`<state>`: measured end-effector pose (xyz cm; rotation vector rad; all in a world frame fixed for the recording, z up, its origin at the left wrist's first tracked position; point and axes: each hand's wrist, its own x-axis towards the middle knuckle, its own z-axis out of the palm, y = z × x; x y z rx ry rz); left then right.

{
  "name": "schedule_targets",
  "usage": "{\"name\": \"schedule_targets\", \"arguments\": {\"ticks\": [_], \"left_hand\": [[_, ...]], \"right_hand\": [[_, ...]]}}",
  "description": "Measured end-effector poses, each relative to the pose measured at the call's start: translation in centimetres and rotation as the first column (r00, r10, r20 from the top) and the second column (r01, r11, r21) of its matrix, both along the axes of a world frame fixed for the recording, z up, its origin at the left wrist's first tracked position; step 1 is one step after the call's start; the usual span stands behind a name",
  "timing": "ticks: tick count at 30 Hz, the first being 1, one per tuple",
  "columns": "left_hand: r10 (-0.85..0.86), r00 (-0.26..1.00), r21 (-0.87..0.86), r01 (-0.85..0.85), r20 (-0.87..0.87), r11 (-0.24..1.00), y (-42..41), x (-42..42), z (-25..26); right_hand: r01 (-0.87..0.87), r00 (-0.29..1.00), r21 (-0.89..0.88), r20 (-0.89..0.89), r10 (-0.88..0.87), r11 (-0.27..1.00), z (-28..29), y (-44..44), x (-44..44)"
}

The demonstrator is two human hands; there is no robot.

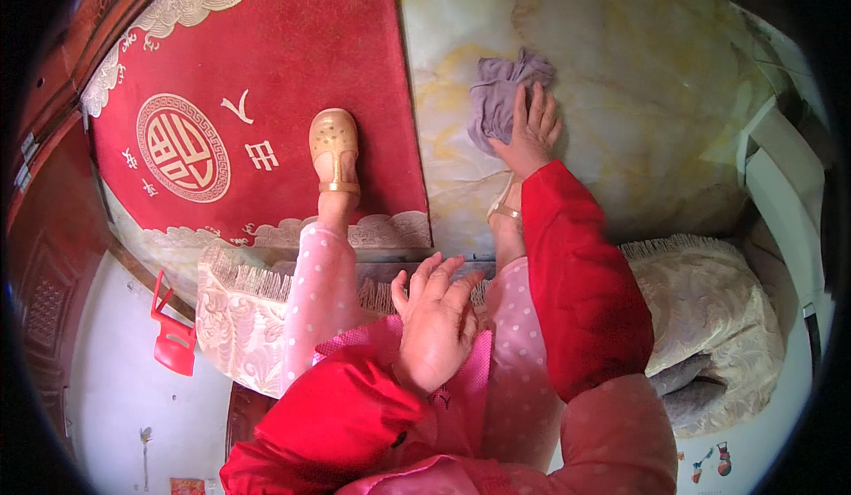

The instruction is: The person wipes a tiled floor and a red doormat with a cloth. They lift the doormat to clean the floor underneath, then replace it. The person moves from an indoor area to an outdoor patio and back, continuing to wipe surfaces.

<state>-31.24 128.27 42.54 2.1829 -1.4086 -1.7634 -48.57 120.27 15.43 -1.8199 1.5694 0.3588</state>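
A crumpled greyish-purple cloth [498, 96] lies on the marble-patterned floor [631, 109]. My right hand [530, 129] is on its right side, with thumb and fingers against the fabric. Above my lap, my left hand [435, 322] hangs with fingers apart and nothing in it, over a pink apron [482, 362]. Red sleeve covers [585, 282] reach to both wrists. One foot in a tan perforated shoe [334, 137] stands on a red mat [319, 36]. The other shoe [503, 210] is on the bare floor, partly hidden by my right forearm.
The mat bears a round emblem and writing. Pale patterned fabric with fringe [705, 309] spreads behind my legs on both sides. A brown panelled door [56, 282] stands at the left, near a small red plastic chair [175, 339]. A white angular object [784, 196] is at the right.
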Motion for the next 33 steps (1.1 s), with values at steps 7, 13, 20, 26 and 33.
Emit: {"name": "schedule_targets", "arguments": {"ticks": [7,13,20,26,33], "left_hand": [[0.046,0.998,-0.016,-0.047,-0.052,0.999,-1.4,1.2,0.6],[0.042,0.995,-0.007,-0.043,-0.095,0.999,-2.6,2.0,1.4],[0.037,0.997,-0.076,-0.042,-0.068,0.996,-1.7,1.4,0.7],[0.092,0.987,-0.067,-0.102,-0.133,0.993,-0.5,0.1,0.4],[0.172,0.974,-0.075,-0.184,-0.149,0.98,0.5,0.1,0.2]], "right_hand": [[-0.213,0.964,-0.171,-0.196,0.179,0.962,-2.1,0.2,1.5],[-0.097,0.976,-0.199,-0.21,0.054,0.975,-2.8,2.9,3.6],[-0.06,0.987,-0.013,-0.152,0.057,0.998,-1.3,1.3,4.1],[0.58,0.705,0.204,0.36,-0.612,0.788,-2.7,-0.5,-4.2],[0.538,0.292,0.716,0.337,-0.895,0.445,1.8,0.3,-8.5]]}}
